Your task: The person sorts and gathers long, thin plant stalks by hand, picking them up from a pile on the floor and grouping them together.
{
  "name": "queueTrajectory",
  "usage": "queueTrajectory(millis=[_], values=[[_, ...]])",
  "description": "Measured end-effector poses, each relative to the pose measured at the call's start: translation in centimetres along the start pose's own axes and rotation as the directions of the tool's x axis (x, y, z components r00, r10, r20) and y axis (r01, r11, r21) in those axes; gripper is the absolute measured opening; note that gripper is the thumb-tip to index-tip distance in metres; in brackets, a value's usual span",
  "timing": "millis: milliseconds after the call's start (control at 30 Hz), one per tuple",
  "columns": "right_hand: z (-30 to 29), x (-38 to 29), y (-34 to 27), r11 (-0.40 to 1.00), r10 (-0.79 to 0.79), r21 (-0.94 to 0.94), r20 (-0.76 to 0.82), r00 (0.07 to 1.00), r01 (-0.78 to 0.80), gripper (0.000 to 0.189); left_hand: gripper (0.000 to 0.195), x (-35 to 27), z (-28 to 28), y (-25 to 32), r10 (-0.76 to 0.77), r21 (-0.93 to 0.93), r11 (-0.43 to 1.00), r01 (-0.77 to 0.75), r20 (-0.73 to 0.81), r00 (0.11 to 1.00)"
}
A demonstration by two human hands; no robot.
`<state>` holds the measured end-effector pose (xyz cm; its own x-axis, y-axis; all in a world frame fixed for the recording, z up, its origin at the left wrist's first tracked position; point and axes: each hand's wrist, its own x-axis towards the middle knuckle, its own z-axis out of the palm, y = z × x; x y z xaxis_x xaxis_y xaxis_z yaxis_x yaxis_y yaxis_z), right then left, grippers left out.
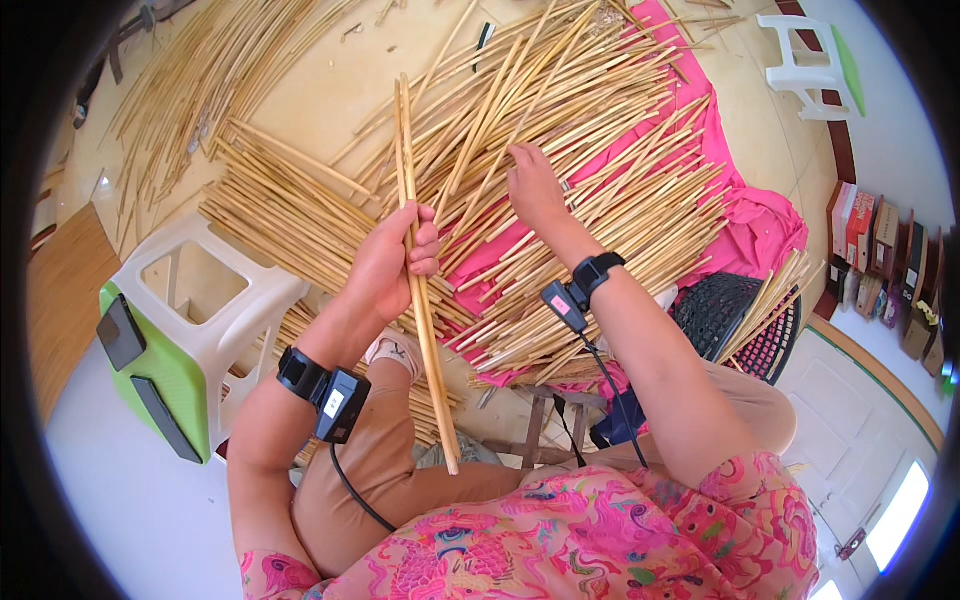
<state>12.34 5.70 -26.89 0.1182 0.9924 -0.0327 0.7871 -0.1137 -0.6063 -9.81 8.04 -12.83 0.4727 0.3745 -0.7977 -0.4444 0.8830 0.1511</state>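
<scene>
My left hand (pixel 397 259) is closed around a few long, peeled, straw-coloured sticks (pixel 424 330). They stand nearly upright in the picture, from above the fist down to my lap. My right hand (pixel 537 187) reaches over a wide heap of similar sticks (pixel 480 127), palm down. Its fingertips are at one thin stick of the heap; whether they pinch it or only touch it is hidden. Under the heap lies a bright pink cloth (pixel 720 150). A neater row of sticks (pixel 292 210) lies left of my left hand.
A white stool with a green seat (pixel 191 397), carrying two dark flat objects, is at my left. At right stands a black mesh basket (pixel 694 319) with sticks in it. More long sticks (pixel 202 75) lie upper left. Another stool (pixel 802 64) and a shelf of boxes (pixel 885 240) line the right side.
</scene>
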Motion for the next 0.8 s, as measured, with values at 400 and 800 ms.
queueTrajectory(millis=[400,800], values=[[0.1,-2.8,2.2,0.970,-0.101,-0.206,0.151,0.983,0.131,0.017,0.018,-1.3,0.8,2.1,0.224,-0.039,0.974,-0.224,-0.003,0.975],[-12.8,-8.2,-5.4,0.901,0.173,0.428,-0.186,0.967,-0.079,0.014,0.016,-11.4,11.1,1.9,0.327,0.410,0.839,-0.359,0.148,0.933]])
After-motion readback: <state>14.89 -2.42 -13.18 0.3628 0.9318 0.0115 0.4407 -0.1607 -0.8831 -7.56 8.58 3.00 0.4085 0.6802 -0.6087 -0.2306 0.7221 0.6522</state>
